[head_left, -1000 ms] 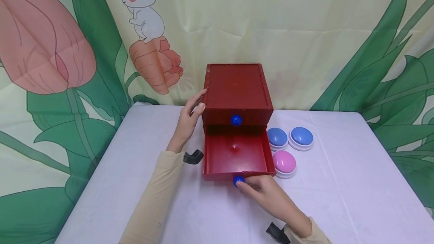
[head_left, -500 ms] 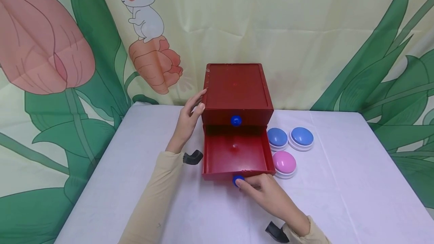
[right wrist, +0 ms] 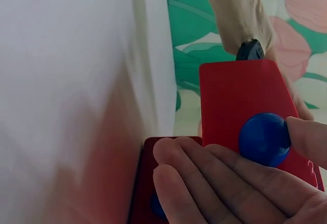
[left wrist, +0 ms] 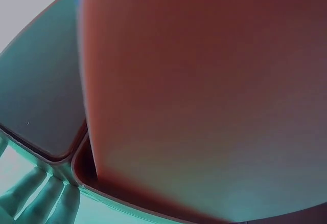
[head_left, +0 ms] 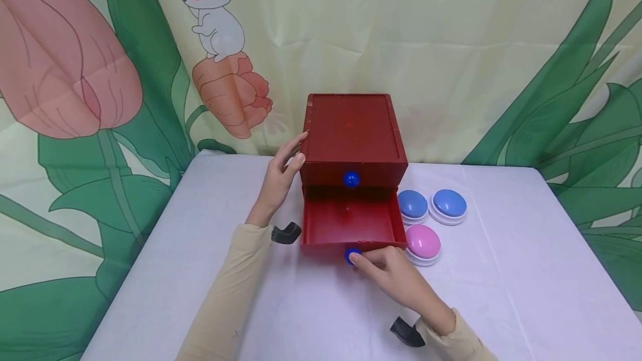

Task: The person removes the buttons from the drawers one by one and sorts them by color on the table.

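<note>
A dark red two-drawer box [head_left: 351,127] stands on the table, its upper drawer closed and its lower drawer [head_left: 351,222] pulled partway out. Nothing lies on the visible floor of the lower drawer. My right hand [head_left: 398,277] pinches the lower drawer's round blue knob [right wrist: 264,139] between thumb and index finger. The other right fingers lie extended below the knob in the right wrist view. My left hand [head_left: 276,183] rests against the box's left side, fingers fairly straight. On the upper drawer sits another blue knob [head_left: 351,179]. Red plastic fills much of the left wrist view.
Right of the box stand two blue-topped round push lights or buttons [head_left: 413,205] [head_left: 449,204] and a pink-topped one [head_left: 423,242], all with white bases. The pink one is close beside the lower drawer. A printed curtain [head_left: 426,71] hangs behind the white table [head_left: 501,283].
The lower drawer has slid a little way into the box, and my right hand has moved with its knob. My left hand stays at the box's side.
</note>
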`<state>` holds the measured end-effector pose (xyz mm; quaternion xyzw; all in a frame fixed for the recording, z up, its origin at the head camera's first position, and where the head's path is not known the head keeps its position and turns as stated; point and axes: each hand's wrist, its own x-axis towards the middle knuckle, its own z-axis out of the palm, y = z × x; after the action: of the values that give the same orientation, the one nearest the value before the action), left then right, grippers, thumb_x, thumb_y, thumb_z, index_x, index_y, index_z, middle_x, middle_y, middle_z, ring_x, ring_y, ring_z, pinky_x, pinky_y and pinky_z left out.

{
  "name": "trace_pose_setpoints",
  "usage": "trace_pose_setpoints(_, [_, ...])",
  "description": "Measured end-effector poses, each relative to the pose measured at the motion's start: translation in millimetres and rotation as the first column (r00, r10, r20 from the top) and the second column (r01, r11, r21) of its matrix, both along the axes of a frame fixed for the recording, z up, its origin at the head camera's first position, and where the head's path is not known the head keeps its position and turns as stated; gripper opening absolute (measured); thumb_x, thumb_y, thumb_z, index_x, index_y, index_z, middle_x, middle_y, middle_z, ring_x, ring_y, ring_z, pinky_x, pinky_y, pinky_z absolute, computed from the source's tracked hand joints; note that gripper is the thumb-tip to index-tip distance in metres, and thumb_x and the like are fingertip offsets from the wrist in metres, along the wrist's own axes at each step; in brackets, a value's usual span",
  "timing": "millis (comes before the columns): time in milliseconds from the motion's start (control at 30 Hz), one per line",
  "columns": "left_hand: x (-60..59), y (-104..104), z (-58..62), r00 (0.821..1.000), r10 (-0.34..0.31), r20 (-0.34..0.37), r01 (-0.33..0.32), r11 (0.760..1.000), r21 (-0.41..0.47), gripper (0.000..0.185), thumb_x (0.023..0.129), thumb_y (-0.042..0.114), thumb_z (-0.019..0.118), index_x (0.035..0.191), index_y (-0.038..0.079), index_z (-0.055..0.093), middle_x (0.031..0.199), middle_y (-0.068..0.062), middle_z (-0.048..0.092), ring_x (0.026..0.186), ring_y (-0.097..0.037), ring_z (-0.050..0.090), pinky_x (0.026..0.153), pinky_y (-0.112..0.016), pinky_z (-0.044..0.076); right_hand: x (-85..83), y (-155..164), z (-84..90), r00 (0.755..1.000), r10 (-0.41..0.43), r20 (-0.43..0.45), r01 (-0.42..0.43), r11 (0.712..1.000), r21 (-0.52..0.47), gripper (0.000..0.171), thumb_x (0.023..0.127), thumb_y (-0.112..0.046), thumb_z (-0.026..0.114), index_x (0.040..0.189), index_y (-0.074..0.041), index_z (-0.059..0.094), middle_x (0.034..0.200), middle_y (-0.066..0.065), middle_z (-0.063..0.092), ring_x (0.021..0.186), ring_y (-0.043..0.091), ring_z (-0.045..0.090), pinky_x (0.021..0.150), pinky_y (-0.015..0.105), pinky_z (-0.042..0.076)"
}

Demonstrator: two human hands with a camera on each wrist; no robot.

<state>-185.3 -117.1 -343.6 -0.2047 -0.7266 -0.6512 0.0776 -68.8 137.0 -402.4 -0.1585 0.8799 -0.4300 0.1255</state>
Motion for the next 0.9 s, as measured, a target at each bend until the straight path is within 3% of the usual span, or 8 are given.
trace_pose_setpoints(167, [0.5,-0.2,-0.2,1.0,-0.001,0.005,0.001,1.0,0.001,0.05,0.101,0.013,0.047,0.15,0.005,0.041,0.15,-0.014,0.042,0.137,-0.026,0.044,0.109,-0.05,0.041,-5.5,0.2,0.3,1.0,-0.006,-0.026,0.006,1.0,-0.006,0.033,0.096,-0.047,0.06,0.087,-0.022,0.079,0.075,-0.003,0.072,0.071,0.011,0.06,0.063,0.024,0.05])
trace_pose_setpoints(400, [2.0,-0.6,0.0,1.0,0.003,0.025,-0.002,1.0,-0.017,0.051,0.102,0.016,0.048,0.151,0.008,0.041,0.153,-0.011,0.041,0.137,-0.025,0.043,0.11,-0.05,0.041,-10.3,-0.2,2.3,1.0,0.011,0.026,-0.009,0.997,-0.078,0.035,0.097,-0.043,0.061,0.098,-0.014,0.08,0.089,0.004,0.077,0.081,0.019,0.073,0.074,0.022,0.055])
trace_pose_setpoints(900, [1.3,-0.6,1.3,1.0,-0.009,0.016,0.009,1.0,0.003,0.05,0.102,0.014,0.047,0.151,0.007,0.041,0.152,-0.013,0.041,0.137,-0.026,0.043,0.11,-0.05,0.04,-13.9,0.2,3.3,0.999,0.024,0.039,-0.018,0.991,-0.134,0.035,0.097,-0.037,0.062,0.104,-0.006,0.078,0.092,0.007,0.077,0.081,0.023,0.074,0.075,0.022,0.056])
